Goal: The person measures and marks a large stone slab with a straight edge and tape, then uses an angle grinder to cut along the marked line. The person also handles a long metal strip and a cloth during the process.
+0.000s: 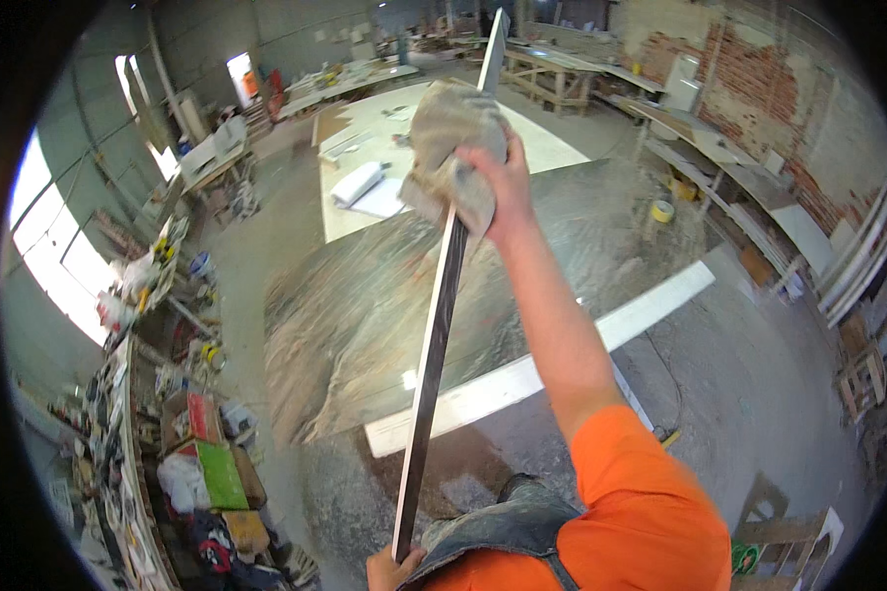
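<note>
A long narrow strip (434, 364) with a dark face and a pale edge stands up steeply in front of me. My left hand (394, 569) is closed around its lower end, near the bottom of the view. Higher up, my right hand (501, 187) grips a greyish-beige rag (448, 138) wrapped around the strip, whose upper end sticks out above the cloth. Behind the strip lies a large polished stone slab (365, 325) with streaked brown and grey veins. A white strip (473, 402) runs along the slab's near edge, partly hidden by my right forearm.
Beyond the slab, a pale worktop (552, 138) carries a white roll (358, 183) and small items. A cluttered shelf (128, 463) runs along the left. Benches (700, 138) line the right wall, with a yellow bucket (661, 211) nearby. A wooden frame (784, 542) stands lower right.
</note>
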A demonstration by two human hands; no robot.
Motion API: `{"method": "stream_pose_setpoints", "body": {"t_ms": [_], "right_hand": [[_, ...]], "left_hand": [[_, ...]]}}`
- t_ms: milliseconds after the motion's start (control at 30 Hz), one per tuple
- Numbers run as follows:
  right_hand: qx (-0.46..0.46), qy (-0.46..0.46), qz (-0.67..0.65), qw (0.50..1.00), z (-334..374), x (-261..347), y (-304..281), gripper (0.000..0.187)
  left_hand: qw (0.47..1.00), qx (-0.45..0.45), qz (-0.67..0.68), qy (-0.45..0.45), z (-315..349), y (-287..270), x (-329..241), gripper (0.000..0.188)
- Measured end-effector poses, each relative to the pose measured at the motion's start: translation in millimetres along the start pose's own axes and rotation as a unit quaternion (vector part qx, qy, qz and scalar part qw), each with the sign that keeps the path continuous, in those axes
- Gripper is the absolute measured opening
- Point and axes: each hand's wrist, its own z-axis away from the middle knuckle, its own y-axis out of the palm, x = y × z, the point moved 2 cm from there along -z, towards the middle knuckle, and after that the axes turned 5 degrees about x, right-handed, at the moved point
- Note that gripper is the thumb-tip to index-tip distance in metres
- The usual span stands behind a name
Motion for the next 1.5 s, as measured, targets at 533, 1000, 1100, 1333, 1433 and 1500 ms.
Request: {"method": "stream_pose_setpoints", "body": {"t_ms": [533,1000,1100,1333,1433,1500], "right_hand": [[-0.055,-0.225,-0.088,0.969,-182,333,-276,0.044],[-0.111,-0.02,0.011,0.994,59,144,-172,0.04],[-0.018,0.053,-0.117,0.992,62,97,-101,0.039],[0.016,0.237,0.201,0.95,176,16,-13,0.057],[0.175,0.273,0.404,0.855,238,-3,23,0.056],[0.231,0.221,0.399,0.859,262,-5,44,0.045]], "left_hand": [[0.957,-0.084,-0.267,-0.07,-84,58,191,0.03],[0.989,-0.062,-0.026,0.13,-56,51,-50,0.038],[0.981,-0.05,-0.053,0.181,-59,52,-74,0.036],[0.981,-0.015,0.061,0.182,-47,30,-119,0.036],[0.976,0.004,0.119,0.182,-43,17,-132,0.031],[0.969,0.002,0.11,0.22,-43,8,-138,0.021]]}}
